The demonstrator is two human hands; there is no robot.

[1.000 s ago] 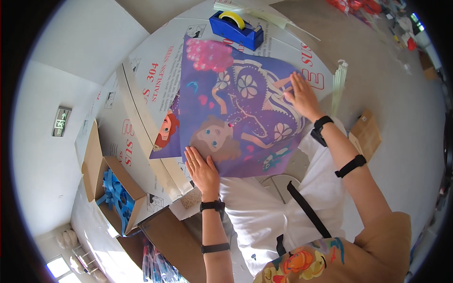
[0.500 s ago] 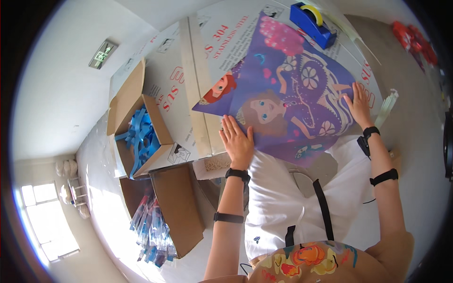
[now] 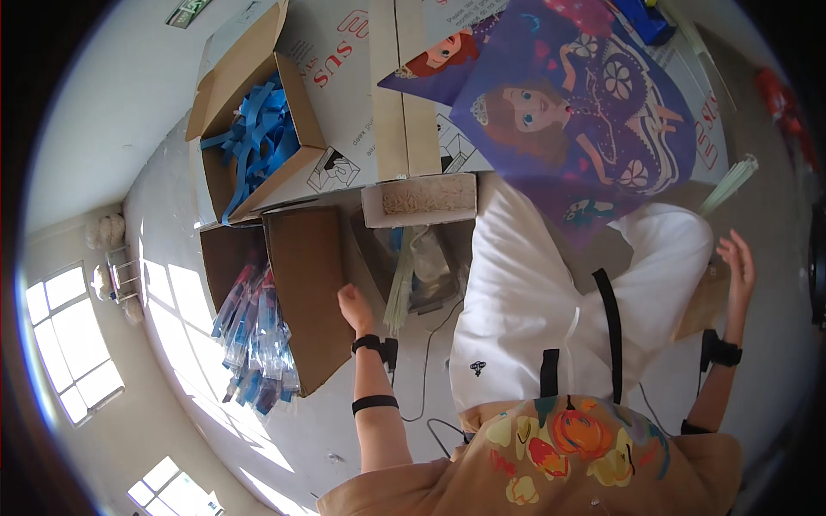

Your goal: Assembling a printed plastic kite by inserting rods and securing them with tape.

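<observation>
A purple diamond-shaped sheet (image 3: 594,129) printed with a cartoon princess lies over the table's front edge, its lower corner hanging above my lap. Beneath its left side the corner of another printed sheet (image 3: 434,62) shows. Neither of my hands touches them. Low on the left, my left hand (image 3: 355,310) is curled closed beside a brown carton (image 3: 314,292), and I see nothing in it. Out to the right of my knee is my right hand (image 3: 738,260), fingers loosely apart and holding nothing. Black bands circle both wrists.
An open box (image 3: 297,107) holds blue strips. Clear packets (image 3: 262,344) spill from the lower carton. Under the table edge hangs a white tray (image 3: 420,185). Thin pale sticks (image 3: 731,182) stick out at right. A blue tape dispenser (image 3: 647,19) stands at the back.
Both hands have left the purple sheet: my left moved down and left and curled closed, my right moved down and outward. The whole view has shifted, showing more floor.
</observation>
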